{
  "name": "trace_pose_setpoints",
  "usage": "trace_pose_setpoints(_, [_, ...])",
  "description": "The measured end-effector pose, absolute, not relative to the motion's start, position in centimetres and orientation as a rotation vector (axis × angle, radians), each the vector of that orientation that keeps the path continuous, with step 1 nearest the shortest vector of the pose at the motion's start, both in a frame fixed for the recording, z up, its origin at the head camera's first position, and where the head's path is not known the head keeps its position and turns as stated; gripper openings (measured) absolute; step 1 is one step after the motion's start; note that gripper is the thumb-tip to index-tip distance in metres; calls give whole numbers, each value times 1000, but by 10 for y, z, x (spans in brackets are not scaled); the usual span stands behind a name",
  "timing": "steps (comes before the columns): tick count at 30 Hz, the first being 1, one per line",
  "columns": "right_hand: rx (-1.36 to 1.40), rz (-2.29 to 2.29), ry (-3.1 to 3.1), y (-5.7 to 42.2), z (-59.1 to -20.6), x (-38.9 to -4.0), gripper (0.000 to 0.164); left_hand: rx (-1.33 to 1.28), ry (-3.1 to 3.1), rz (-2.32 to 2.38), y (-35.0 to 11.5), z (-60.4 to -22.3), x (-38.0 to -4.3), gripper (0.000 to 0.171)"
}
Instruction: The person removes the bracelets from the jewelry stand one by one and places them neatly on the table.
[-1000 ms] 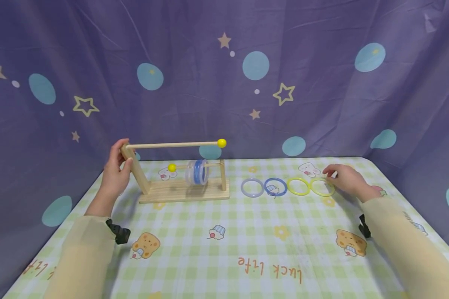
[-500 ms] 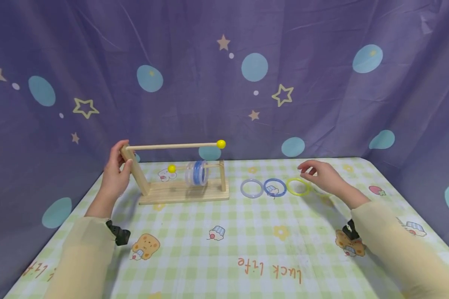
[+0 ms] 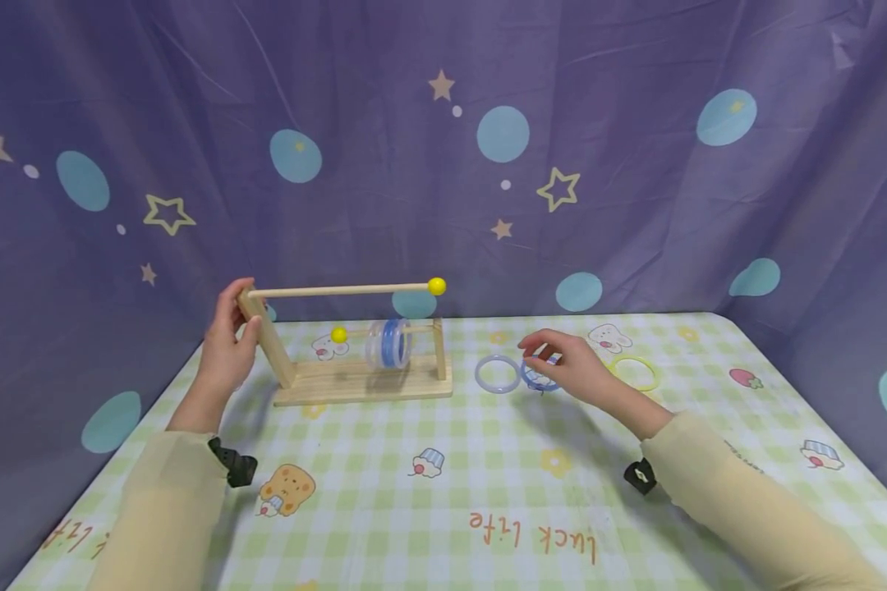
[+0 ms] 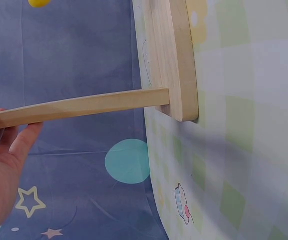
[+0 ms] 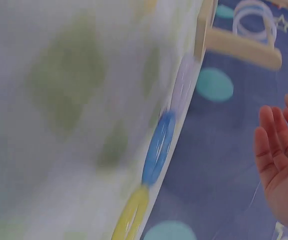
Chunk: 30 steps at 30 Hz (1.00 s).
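A wooden stand has two horizontal dowels tipped with yellow balls. My left hand grips the top of its tall post, thumb on one side and fingers on the other. Blue rings and clear rings hang together on the lower dowel. My right hand hovers above the row of loose rings, fingers loosely bent, holding nothing visible. Below it lies a partly covered blue ring. A pale lavender ring lies left of that. One yellow ring shows to the right; another yellow ring appears in the right wrist view.
A green-and-white checked cloth with printed cartoons covers the table. Behind it hangs a purple curtain with stars and blue spots. The upper dowel points right, its yellow ball at the free end.
My right hand has moved left along the row, from the far-right yellow ring to above the blue one. The left hand and the stand have stayed in place.
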State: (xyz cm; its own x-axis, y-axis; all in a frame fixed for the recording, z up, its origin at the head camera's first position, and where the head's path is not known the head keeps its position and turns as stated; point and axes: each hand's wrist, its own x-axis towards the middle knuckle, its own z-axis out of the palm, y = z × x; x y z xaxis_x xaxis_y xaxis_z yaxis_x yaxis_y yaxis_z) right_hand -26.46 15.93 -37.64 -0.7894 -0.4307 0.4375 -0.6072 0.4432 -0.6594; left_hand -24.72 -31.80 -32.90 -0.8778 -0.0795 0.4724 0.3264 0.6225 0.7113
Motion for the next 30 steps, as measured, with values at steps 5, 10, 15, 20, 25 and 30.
trace_pose_setpoints(5, [921,1368,-2454,132,-378,-258,19,-189,-2384,-1174,-318,-329,-247,57])
trace_pose_setpoints(10, [936,1399,-2450,108,-381,-256,20,-180,-2387,-1196,-318,-329,-247,58])
trace_pose_setpoints(15, [979,1487,-2437,84,-380,-252,22,-176,-2382,-1194,-318,-329,-247,57])
trace_pose_setpoints(20, [1026,1510,-2402,62,-380,-248,24,-173,-2380,-1182,-317,-329,-248,58])
trace_pose_setpoints(25, [1069,1555,-2336,43,-379,-245,22,-176,-2379,-1189,-317,-329,-247,58])
trace_pose_setpoints(30, [1065,1605,-2328,26,-380,-246,25,-188,-2377,-1196,-318,-329,-247,58])
